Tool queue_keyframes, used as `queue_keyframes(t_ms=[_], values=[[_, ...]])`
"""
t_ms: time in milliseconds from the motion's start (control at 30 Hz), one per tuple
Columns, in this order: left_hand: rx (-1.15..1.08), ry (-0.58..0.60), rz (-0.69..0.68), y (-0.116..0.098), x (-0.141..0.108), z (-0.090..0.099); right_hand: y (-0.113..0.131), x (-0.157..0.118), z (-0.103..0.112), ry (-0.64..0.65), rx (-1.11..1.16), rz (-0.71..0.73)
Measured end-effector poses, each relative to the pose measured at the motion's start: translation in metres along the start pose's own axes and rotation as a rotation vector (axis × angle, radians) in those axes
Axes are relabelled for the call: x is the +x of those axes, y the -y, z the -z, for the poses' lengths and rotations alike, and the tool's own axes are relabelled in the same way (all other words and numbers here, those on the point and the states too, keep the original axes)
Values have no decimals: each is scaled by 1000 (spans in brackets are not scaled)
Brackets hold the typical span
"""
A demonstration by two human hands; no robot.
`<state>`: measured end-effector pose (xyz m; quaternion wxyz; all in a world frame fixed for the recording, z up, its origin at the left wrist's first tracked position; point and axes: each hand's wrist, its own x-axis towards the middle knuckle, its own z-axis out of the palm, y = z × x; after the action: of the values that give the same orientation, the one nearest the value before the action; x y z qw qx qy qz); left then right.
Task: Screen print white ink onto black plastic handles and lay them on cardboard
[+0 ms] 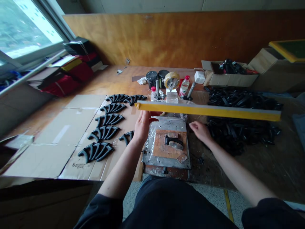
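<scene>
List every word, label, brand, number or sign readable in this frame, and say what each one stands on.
No text can be read with certainty.
Handwritten marks on the cardboard sheet: too blurred to read.
Label on the red-capped plastic bottle: too small to read.
Label on the smaller red-capped bottle: too small to read.

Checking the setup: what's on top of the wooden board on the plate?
A black part and a grey block lie on the wooden board, with a small tan piece at its corner. The board surface beneath them is covered, so it can't be seen.
</scene>
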<state>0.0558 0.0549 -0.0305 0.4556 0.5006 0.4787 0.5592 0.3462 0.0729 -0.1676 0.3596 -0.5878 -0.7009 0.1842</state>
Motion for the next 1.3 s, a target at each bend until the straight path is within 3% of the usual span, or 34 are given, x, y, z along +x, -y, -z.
queue_keyframes(t_ms=[67, 133, 267, 300, 367, 433, 500, 567, 700, 767, 833, 900, 1000, 1100, 1200, 1300], values=[[-56, -43, 1, 7, 1, -5, 15, -30, -37, 127, -176, 114], [-75, -65, 77, 25, -14, -7, 34, -48, -64, 177, -346, 164], [-63, 234, 608, 77, -74, -9, 77, -63, -81, 178, -432, 88], [-106, 254, 690, 88, -89, -10, 89, -67, -81, 172, -411, 105], [-210, 174, 742, 105, -110, -8, 110, -75, -82, 180, -331, 202], [-249, 36, 704, 115, -116, 2, 122, -82, -80, 223, -211, 328], [-176, -52, 652, 122, -111, 25, 115, -82, -71, 250, -122, 414], [12, -131, 582, 128, -99, 58, 86, -78, -56, 219, -138, 405], [523, -391, 554, 145, -77, 135, -15, -74, -20, 94, -468, 107], [654, -450, 606, 155, -70, 165, -63, -82, -11, 92, -654, -79], [753, -459, 662, 164, -65, 183, -96, -93, -10, 135, -732, -180], [862, -442, 704, 173, -59, 191, -113, -102, -15, 184, -738, -204], [1011, -386, 704, 182, -52, 192, -114, -103, -21, 153, -663, -273], [1139, -297, 658, 180, -47, 191, -91, -90, -22, 5, -487, -295], [1240, -227, 633, 170, -45, 193, -48, -72, -27, -26, -271, -99], [1313, -226, 582, 153, -38, 186, 1, -61, -43, 120, -191, 144]])
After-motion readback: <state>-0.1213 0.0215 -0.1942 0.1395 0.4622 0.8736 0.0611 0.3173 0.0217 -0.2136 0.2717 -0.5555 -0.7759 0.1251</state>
